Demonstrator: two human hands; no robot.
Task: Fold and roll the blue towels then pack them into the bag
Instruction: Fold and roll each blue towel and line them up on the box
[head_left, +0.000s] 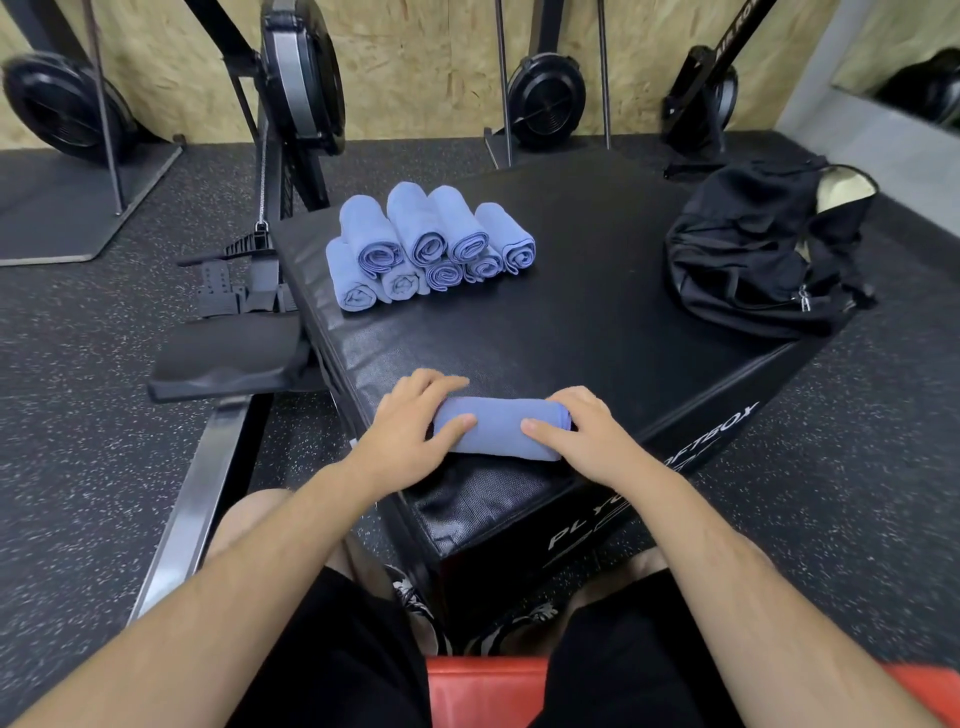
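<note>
Lower centre: left hand (410, 431) and right hand (587, 436) grip ends of rolled blue towel (498, 426), fingers curled over it, thumbs on near side, near front corner of black plyo box (571, 322). Upper centre-left: stack of rolled towels (426, 244). Upper right: black bag (763, 254), open, on box

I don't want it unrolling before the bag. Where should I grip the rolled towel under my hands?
Grip the rolled towel mid-length from above, fingers over the far side, thumb near: it lies crosswise as a cylinder, so that probably keeps the layers wound.
</note>
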